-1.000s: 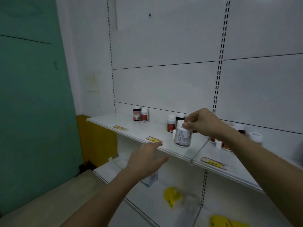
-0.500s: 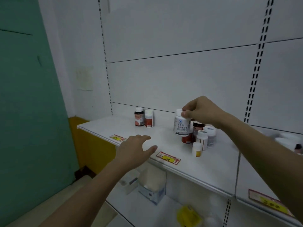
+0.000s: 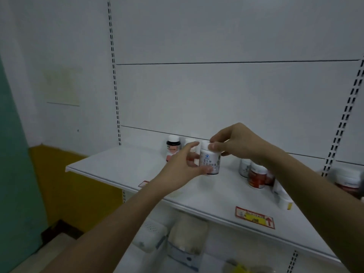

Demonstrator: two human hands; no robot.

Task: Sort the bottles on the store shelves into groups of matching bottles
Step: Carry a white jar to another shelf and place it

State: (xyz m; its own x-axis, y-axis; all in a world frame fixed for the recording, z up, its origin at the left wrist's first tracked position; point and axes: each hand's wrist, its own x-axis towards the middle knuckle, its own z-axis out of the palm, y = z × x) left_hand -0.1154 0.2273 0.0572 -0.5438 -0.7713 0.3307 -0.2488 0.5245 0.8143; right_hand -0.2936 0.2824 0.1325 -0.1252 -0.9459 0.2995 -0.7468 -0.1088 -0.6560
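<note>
White bottle (image 3: 209,160) held upright above the shelf (image 3: 126,164), at mid-depth. Right hand (image 3: 239,141): grip pinches the bottle's cap from above. Left hand (image 3: 184,166): grip curled round the bottle's lower body, thumb at its base. Just left of the white bottle, at the shelf's back, stands a dark bottle (image 3: 173,147). Right of it, a blurred cluster of bottles (image 3: 256,174). Price tag (image 3: 254,217) on the shelf's front edge.
</note>
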